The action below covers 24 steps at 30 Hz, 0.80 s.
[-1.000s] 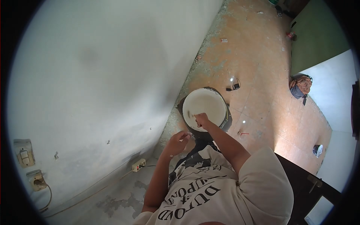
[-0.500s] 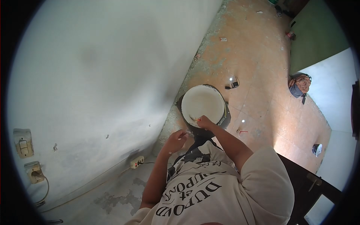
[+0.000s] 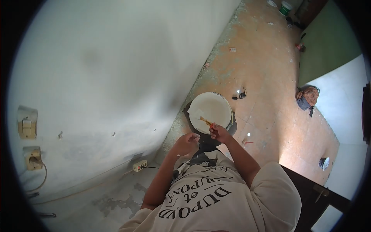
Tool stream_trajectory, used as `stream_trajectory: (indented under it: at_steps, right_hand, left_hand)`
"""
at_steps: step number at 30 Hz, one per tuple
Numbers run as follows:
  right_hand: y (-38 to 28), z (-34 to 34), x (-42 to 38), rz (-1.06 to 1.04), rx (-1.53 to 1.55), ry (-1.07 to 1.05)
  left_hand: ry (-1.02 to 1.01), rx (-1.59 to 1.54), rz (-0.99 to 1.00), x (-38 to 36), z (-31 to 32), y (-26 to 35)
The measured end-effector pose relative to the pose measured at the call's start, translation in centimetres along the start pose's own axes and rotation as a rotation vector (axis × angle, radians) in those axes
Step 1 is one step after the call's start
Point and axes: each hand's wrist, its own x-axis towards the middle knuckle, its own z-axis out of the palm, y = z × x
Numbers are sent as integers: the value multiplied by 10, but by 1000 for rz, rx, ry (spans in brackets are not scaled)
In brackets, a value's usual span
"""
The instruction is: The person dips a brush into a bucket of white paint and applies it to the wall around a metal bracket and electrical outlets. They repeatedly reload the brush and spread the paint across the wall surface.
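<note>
A round bucket (image 3: pixel 212 106) with white material inside stands on a dark base beside the wall. My right hand (image 3: pixel 219 132) is closed around the red handle of a small scraper (image 3: pixel 205 121), whose yellowish blade lies over the near part of the bucket's opening. My left hand (image 3: pixel 186 144) is just left of the bucket's near side, fingers curled, with whitish stuff on the fingertips; whether it holds anything is too small to tell.
The pale wall (image 3: pixel 116 69) rises on the left, with a switch (image 3: pixel 27 127), a wall socket (image 3: pixel 33 158) and an extension socket (image 3: pixel 140 166). A black adapter (image 3: pixel 241 94), a bag (image 3: pixel 308 96) and a green-white bucket (image 3: pixel 285 8) are on the tiled floor.
My right hand has moved slightly right and toward me, and the scraper now shows clearly above the white material. My left hand has shifted little. The view has tilted slightly.
</note>
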Motion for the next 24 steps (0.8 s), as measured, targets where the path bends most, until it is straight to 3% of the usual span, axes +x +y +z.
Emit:
stream_trajectory:
  at_steps: [5, 7, 10, 15, 22, 24]
  right_hand:
    - [-30, 83, -1, -61, -54, -186]
    - [-44, 121, 0, -88, -63, -316]
    - [-65, 187, -11, -92, -159, -382]
    - [-78, 261, -15, -155, -280, -498]
    - [-74, 353, -30, -270, -179, -742]
    - [-73, 379, -39, -337, -184, -694]
  left_hand:
    - [144, -108, 10, -12, -7, 4]
    - [371, -133, 37, -18, -10, 9]
    - [537, -235, 91, -29, -24, 17]
    - [689, -314, 205, -71, -52, 35]
    - [843, -323, 471, -154, -81, 61]
    - [896, -314, 526, -175, -87, 66]
